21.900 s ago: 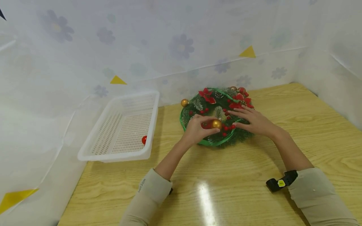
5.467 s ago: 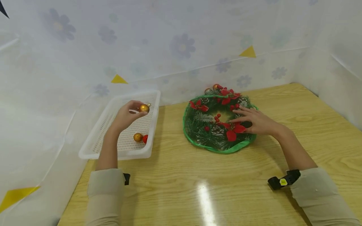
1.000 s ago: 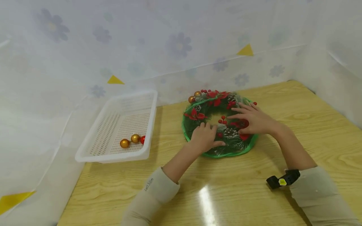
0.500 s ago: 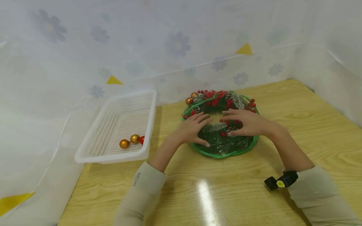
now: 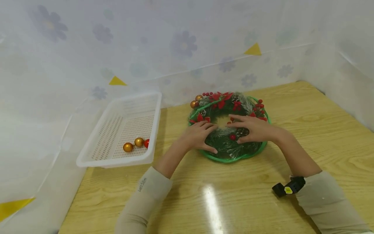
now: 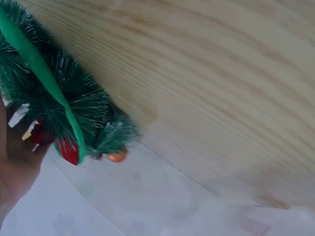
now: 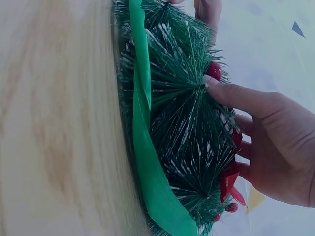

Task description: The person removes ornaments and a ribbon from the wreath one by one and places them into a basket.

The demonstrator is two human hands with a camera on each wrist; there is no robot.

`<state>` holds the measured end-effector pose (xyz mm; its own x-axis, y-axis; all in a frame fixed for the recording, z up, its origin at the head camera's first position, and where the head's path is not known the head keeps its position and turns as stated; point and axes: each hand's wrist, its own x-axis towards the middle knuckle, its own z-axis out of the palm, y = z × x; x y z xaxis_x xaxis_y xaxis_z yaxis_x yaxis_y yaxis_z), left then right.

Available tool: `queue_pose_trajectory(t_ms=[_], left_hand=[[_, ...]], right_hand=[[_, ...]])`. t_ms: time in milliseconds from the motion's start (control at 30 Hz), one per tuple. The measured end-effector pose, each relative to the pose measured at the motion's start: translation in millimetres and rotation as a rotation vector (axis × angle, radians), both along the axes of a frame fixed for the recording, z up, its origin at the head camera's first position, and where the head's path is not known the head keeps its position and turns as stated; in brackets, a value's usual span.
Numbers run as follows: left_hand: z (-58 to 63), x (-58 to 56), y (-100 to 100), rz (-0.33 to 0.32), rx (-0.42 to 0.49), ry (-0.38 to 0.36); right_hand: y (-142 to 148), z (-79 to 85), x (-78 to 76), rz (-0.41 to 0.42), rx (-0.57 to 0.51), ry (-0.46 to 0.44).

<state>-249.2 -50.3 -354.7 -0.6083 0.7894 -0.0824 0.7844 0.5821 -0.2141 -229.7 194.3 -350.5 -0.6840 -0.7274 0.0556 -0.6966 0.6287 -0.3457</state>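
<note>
A green Christmas wreath (image 5: 229,149) lies on the table, wound with green ribbon and dressed with red poinsettias, berries, pine cones and gold balls. My left hand (image 5: 197,135) grips its near left part, thumb in front and fingers toward the central hole. On the near right, my right hand (image 5: 258,128) holds the ring the same way. In the right wrist view, the right thumb presses on the pine needles (image 7: 182,123) while the other fingers curve behind, partly hidden. Only part of the left hand (image 6: 17,172) shows in the left wrist view, beside a red flower.
Left of the wreath stands a white plastic basket (image 5: 117,161). Inside it are a gold ball (image 5: 128,147), another gold ball (image 5: 139,142) and a red ball (image 5: 147,143). A flowered white sheet (image 5: 187,65) hangs behind the wooden table (image 5: 242,198).
Gold balls have gone from hand to basket. Over the last second, the wreath has turned slightly counterclockwise, and my left hand has moved left on it, its thumb and fingers spreading apart.
</note>
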Motion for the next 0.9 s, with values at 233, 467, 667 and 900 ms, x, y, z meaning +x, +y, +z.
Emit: queue_pose_trajectory(t_ms=[233, 467, 667, 900], left_hand=[[0.0, 25.7, 33, 0.165, -0.121, 0.106], [0.6, 49.9, 67, 0.321, -0.170, 0.182], [5.5, 45.1, 62, 0.311, -0.075, 0.154], [4.2, 7.1, 13, 0.165, 0.172, 0.153]], right_hand=[[15, 1.6, -3.5, -0.014, 0.033, 0.044], [28, -1.2, -9.0, -0.002, 0.001, 0.075], [28, 1.3, -9.1, -0.022, -0.026, 0.070], [9, 8.9, 0.1, -0.063, -0.078, 0.083]])
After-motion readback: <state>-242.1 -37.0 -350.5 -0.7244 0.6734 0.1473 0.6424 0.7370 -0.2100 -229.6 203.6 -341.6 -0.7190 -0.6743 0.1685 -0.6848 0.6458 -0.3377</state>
